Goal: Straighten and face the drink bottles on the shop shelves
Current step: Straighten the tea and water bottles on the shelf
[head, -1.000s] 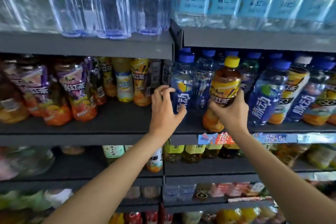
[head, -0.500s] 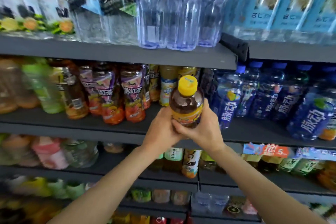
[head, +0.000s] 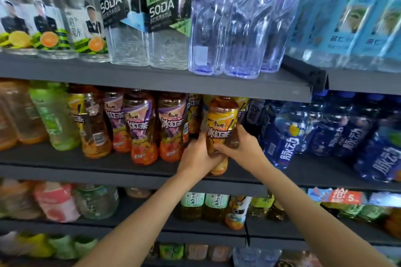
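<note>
Both arms extend forward; the left hand (head: 196, 159) and right hand (head: 243, 150) grip one yellow-labelled tea bottle (head: 220, 130) from either side, upright on the middle shelf (head: 86, 168). Two purple-labelled tea bottles (head: 143, 130) stand just left, two SODA bottles (head: 128, 17) above.

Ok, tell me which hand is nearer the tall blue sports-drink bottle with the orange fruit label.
Right. The right hand grips the yellow-labelled tea bottle beside that blue bottle; the left hand holds the tea's far side.

Both arms outstretched, left grip (head: 196, 156) and right grip (head: 243, 147) curled, touching
</note>
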